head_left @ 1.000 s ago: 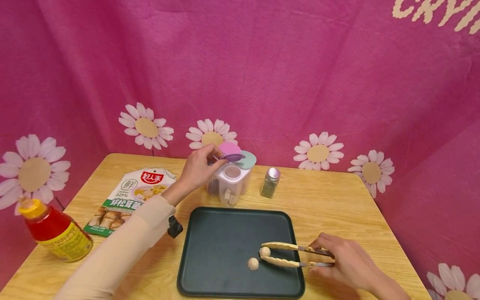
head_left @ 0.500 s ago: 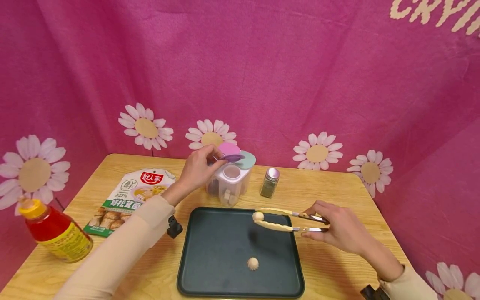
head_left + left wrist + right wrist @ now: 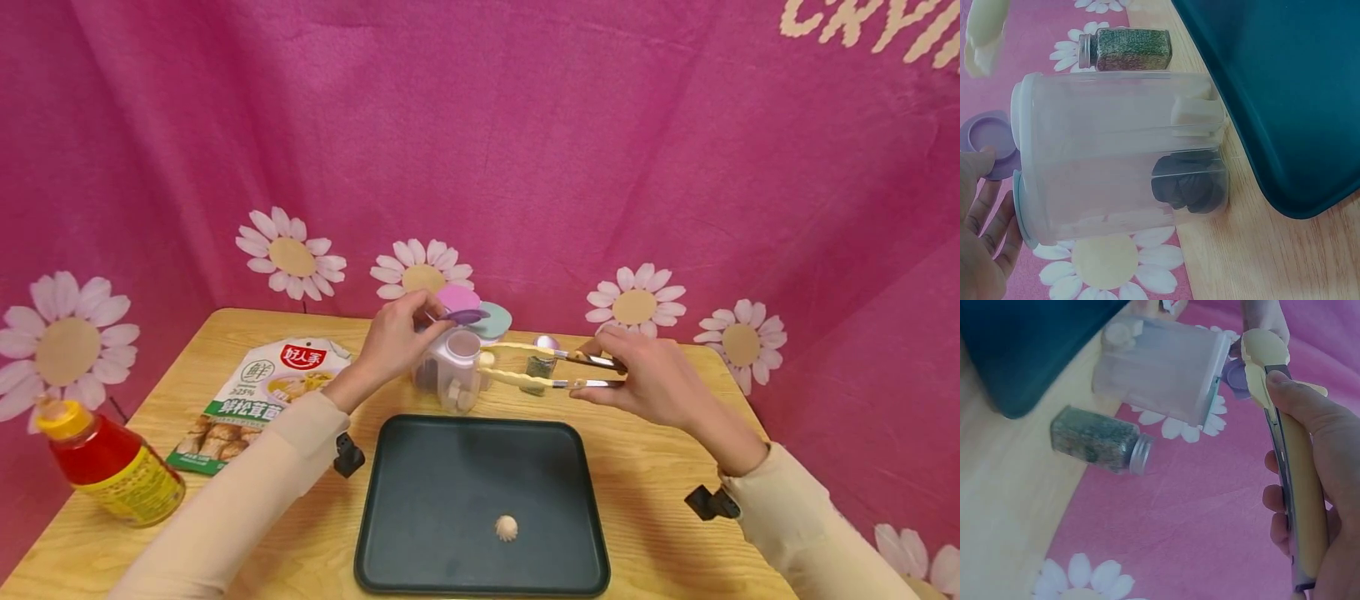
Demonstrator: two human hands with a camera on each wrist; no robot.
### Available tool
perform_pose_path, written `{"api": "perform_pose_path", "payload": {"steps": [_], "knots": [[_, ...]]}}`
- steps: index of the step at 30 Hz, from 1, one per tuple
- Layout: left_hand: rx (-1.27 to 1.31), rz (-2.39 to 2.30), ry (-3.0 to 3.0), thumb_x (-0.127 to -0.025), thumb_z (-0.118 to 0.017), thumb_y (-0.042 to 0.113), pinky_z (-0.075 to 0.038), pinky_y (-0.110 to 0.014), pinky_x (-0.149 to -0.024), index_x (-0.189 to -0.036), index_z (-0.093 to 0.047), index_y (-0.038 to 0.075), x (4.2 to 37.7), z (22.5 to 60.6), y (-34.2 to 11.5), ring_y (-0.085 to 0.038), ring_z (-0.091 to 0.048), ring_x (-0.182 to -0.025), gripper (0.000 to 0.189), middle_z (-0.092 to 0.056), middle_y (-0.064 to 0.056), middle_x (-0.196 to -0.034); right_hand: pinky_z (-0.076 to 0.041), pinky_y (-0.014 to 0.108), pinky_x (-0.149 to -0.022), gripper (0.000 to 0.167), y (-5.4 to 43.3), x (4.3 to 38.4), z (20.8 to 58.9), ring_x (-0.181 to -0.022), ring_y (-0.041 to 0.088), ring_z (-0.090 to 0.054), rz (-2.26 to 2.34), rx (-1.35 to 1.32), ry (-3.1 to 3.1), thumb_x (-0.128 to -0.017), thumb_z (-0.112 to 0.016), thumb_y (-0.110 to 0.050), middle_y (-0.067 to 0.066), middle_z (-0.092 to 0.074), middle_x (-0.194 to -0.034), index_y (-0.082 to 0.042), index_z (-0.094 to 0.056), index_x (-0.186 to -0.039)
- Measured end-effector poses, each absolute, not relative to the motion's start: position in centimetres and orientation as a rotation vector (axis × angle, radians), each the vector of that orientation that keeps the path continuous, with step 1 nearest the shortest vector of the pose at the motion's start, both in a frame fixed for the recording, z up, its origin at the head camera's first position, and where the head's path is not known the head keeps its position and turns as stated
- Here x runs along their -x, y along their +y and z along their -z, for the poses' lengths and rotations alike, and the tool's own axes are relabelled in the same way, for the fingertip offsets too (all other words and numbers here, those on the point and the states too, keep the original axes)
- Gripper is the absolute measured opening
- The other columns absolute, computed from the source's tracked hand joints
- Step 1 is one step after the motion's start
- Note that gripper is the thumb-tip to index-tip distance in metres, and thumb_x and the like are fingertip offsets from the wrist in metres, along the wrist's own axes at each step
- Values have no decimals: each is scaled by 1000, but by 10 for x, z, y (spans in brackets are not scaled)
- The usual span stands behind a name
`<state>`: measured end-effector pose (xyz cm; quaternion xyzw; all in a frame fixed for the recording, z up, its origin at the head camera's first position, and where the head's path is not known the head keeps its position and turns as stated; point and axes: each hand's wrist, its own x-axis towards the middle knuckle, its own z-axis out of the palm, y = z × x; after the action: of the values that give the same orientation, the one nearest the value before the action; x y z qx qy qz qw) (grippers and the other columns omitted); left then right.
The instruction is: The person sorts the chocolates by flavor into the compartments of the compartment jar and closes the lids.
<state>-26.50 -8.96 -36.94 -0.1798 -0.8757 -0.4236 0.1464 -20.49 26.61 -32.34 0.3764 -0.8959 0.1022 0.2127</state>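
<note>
My left hand pinches the raised purple lid of a clear storage container with several compartments. White pieces and dark pieces lie in its bottom. Tongs with cream-coloured tips are gripped by my right hand, thumb along the handle in the right wrist view. Between the tips sits a small pale ball, just right of the container's uncovered round opening. A second pale, ridged ball rests on the dark tray.
Behind the tongs stands a glass jar of dried herbs with a silvery cap. To the left lie a food packet and a red sauce bottle with a yellow cap. A pink flowered cloth hangs behind the table.
The tongs have lifted one pale ball off the tray and carried it up and left to the container. My left hand stays on the purple lid.
</note>
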Motion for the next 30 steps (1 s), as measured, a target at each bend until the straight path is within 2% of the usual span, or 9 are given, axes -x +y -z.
{"api": "perform_pose_path", "payload": {"steps": [3, 5, 10, 19, 30], "knots": [[515, 1220, -2523, -95, -80, 18, -61, -40, -84, -107, -69, 10, 265, 369, -90, -24, -69, -88, 18, -75, -9, -102, -37, 20, -52, 54, 259, 215, 317, -62, 5, -49, -255, -1042, -2502, -78, -88, -59, -2, -72, -91, -15, -72, -106], [516, 1213, -2525, -95, -79, 18, -61, -40, -84, -107, -69, 9, 266, 369, -90, -24, -69, -89, 18, -75, -10, -102, -39, 21, -54, 52, 254, 220, 315, -64, 8, -52, -258, -1042, -2517, -74, -95, -47, -1, -74, -94, -15, -73, -108], [525, 1203, -2521, -95, -79, 17, -61, -40, -84, -107, -69, 9, 267, 371, -90, -24, -69, -90, 18, -75, -10, -103, -40, 23, -55, 51, 243, 230, 315, -68, 10, -56, -263, -1035, -2554, -74, -94, -48, -2, -76, -99, -17, -75, -110], [530, 1196, -2507, -95, -80, 17, -60, -40, -84, -106, -69, 9, 267, 371, -90, -25, -71, -89, 17, -76, -11, -101, -36, 22, -53, 50, 235, 240, 319, -65, 7, -52, -242, -1009, -2558, -74, -93, -54, -3, -73, -93, -19, -73, -103], [529, 1210, -2512, -95, -80, 16, -61, -40, -84, -105, -68, 8, 265, 369, -90, -25, -70, -89, 18, -76, -11, -101, -35, 22, -54, 51, 239, 239, 323, -65, 6, -50, -290, -969, -2570, -72, -95, -50, -5, -76, -97, -20, -76, -109]]}}
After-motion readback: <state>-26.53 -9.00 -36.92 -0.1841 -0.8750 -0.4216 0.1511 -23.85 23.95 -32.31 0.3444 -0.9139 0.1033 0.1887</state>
